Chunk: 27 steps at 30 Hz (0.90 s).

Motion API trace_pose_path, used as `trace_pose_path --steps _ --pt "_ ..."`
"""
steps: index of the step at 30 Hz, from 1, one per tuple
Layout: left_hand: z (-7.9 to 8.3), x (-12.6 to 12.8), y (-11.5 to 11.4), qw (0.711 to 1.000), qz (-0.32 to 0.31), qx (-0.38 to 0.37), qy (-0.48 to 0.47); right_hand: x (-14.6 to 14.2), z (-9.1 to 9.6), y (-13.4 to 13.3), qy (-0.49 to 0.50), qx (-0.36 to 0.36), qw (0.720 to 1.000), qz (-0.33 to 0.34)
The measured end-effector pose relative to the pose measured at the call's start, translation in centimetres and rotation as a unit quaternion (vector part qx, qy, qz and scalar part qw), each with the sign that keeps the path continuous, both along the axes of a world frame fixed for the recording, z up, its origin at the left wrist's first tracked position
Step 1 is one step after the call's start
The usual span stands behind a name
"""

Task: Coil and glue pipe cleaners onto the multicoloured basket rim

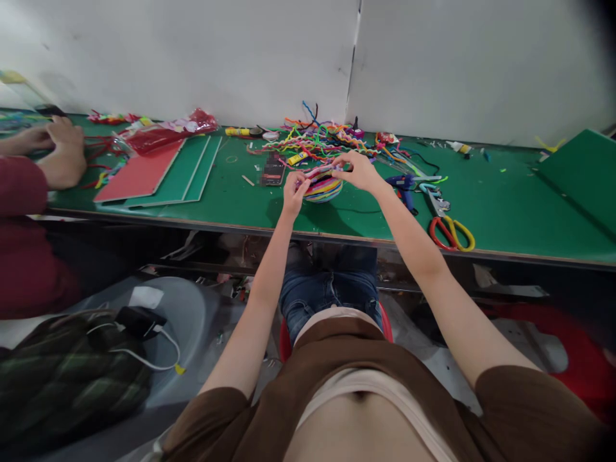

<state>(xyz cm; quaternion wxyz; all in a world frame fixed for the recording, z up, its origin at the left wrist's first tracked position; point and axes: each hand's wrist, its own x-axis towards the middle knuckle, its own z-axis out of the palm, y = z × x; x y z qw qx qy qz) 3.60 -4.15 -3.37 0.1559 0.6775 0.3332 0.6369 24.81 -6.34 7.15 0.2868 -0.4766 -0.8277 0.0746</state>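
A small bowl-shaped basket (323, 188) woven from bright striped pipe cleaners sits on the green table (505, 212). My left hand (294, 191) pinches its left rim with closed fingers. My right hand (359, 172) grips the top right rim, fingers curled round a pink strand. Behind the basket lies a tangled heap of loose coloured pipe cleaners (320, 138).
Red and yellow handled scissors (452, 232) and a blue glue gun (404, 186) lie to the right. A dark phone (273, 172) lies left of the basket. Red and green foam sheets (158, 173) lie at left, another green sheet (584, 167) at far right. Another person's hands (60, 154) work at the far left.
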Motion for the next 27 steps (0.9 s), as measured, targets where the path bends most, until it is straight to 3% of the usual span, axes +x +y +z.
trace_pose_path --steps 7,11,14,17,21,23,27 --pt "0.1 -0.3 0.1 0.993 -0.005 -0.006 -0.119 -0.3 0.3 -0.4 0.054 -0.019 0.994 0.090" --pt "-0.1 -0.2 0.6 0.974 -0.050 -0.026 -0.220 -0.9 0.3 -1.1 0.039 -0.038 0.984 0.167" --pt "0.0 -0.1 1.0 0.966 -0.055 -0.048 -0.248 -1.4 0.4 -1.8 0.013 -0.072 0.982 0.177" --pt "0.1 -0.1 1.2 0.979 0.006 -0.051 -0.199 -1.6 0.6 -2.0 0.000 -0.095 0.980 0.177" --pt "0.3 -0.1 -0.2 0.982 0.173 0.023 -0.073 -1.7 0.5 -1.5 -0.001 -0.102 0.983 0.151" --pt "0.3 0.0 -1.5 0.976 0.205 0.049 -0.051 -1.6 0.2 -1.1 0.010 -0.102 0.987 0.123" --pt "0.4 0.7 -3.8 0.959 0.243 0.100 0.106 -1.6 -0.3 -0.8 0.038 -0.096 0.991 0.087"
